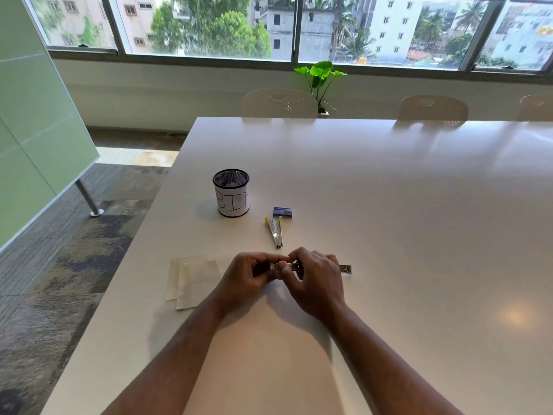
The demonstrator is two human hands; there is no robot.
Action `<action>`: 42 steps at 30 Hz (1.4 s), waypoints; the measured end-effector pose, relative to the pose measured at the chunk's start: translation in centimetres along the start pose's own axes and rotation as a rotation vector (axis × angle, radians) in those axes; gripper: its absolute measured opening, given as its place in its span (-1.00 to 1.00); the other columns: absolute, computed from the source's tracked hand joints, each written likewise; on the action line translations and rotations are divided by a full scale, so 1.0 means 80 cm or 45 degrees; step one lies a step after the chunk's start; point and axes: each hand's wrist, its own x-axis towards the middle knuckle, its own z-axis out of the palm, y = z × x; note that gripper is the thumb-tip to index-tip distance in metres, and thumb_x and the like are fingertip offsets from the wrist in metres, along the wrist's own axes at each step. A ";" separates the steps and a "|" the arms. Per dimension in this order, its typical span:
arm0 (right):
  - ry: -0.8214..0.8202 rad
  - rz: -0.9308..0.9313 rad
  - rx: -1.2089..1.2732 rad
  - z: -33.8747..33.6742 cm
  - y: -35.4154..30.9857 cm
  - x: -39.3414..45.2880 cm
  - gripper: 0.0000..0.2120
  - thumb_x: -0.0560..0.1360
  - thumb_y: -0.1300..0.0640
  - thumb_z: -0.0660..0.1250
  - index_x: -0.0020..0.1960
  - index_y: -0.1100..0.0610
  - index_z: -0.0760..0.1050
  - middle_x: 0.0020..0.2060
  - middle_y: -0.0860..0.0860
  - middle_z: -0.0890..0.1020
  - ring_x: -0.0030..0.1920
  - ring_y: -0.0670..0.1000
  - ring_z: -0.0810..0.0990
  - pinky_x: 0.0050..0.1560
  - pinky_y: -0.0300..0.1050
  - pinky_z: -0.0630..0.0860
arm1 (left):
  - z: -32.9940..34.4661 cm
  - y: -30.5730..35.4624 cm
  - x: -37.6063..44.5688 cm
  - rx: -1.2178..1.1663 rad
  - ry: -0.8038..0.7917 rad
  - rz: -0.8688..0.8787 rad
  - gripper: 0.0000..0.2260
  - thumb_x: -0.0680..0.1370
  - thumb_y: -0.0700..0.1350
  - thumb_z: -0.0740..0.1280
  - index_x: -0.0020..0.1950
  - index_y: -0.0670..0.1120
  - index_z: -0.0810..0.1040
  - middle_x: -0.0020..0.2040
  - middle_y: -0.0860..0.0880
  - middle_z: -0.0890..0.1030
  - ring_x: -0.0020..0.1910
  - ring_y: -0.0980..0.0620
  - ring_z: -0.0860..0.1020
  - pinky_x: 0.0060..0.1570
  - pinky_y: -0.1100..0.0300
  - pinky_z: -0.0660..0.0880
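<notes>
- Stapler point(282, 265), small and of bare silver metal, is held between both hands just above the table point(389, 205), in its left part and nearer the left edge than the far edge.
- Left hand point(251, 274) pinches one end of it with curled fingers and thumb. Right hand point(317, 280) is curled round the other end and hides most of the body.
- Metal end point(345, 268) shows past the right hand, low to the table. It looks like part of the same stapler swung open, though the hand hides the join.
- Handling, as a judgement: light, stiff and hard, with smooth metal that may slip. The hinge and spring can snap shut on a fingertip, and the staple mouth is sharp, so the flat sides of the body are the safest hold.
- Second stapler point(275, 232), silver with yellow ends, lies further toward the far edge, apart from the hands.
- Staple box point(282, 212), blue, lies just beyond it. Its print is too small to read.
- Mesh cup point(231, 193), black, stands closer to the left edge and wears a white wrap hand-lettered "BIN".
- Paper sheets point(193, 280) lie overlapped by the left edge, beside the left hand, with no writing visible.
</notes>
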 end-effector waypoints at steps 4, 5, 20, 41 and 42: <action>-0.020 0.005 -0.011 0.000 0.000 0.001 -0.67 0.51 -0.25 0.16 -0.07 -0.04 0.55 -0.39 -0.18 0.43 -0.26 -0.01 0.55 -0.07 -0.05 0.34 | -0.002 -0.002 0.001 0.056 0.008 0.010 -0.74 0.56 -0.26 0.48 0.26 -0.15 0.69 0.12 -0.06 0.75 0.16 -0.08 0.71 0.22 0.03 0.62; -0.025 0.003 -0.014 0.000 0.000 0.001 -0.66 0.52 -0.25 0.15 -0.07 -0.04 0.55 -0.39 -0.17 0.45 -0.25 -0.01 0.55 -0.07 -0.05 0.34 | -0.002 -0.002 0.001 0.066 0.006 0.013 -0.74 0.56 -0.25 0.48 0.26 -0.14 0.69 0.12 -0.06 0.75 0.15 -0.07 0.71 0.21 0.04 0.62; -0.079 -0.007 -0.002 -0.002 0.001 0.001 -0.72 0.52 -0.07 0.09 -0.05 -0.03 0.55 -0.26 -0.10 0.62 -0.16 -0.03 0.57 0.05 0.02 0.42 | -0.002 0.001 0.001 0.079 0.026 -0.001 -0.75 0.55 -0.26 0.48 0.21 -0.08 0.72 -0.01 -0.06 0.77 -0.23 0.00 0.71 -0.16 0.19 0.64; 0.119 -0.012 0.374 -0.011 0.002 -0.007 -0.85 0.49 0.09 0.18 -0.19 0.02 0.49 -0.30 -0.08 0.60 -0.31 -0.02 0.53 -0.27 -0.01 0.50 | -0.001 -0.002 -0.006 0.077 0.124 -0.085 -0.73 0.63 -0.30 0.37 0.15 0.04 0.73 -0.09 -0.09 0.76 -0.23 0.05 0.68 -0.21 0.20 0.60; 0.139 0.012 0.331 -0.011 0.002 -0.008 -0.88 0.49 0.04 0.21 -0.18 0.00 0.48 -0.30 -0.10 0.60 -0.32 -0.04 0.53 -0.29 -0.04 0.49 | -0.001 -0.002 -0.005 0.067 0.129 -0.083 -0.73 0.63 -0.30 0.37 0.15 0.03 0.73 -0.08 -0.09 0.76 -0.22 0.05 0.68 -0.20 0.19 0.60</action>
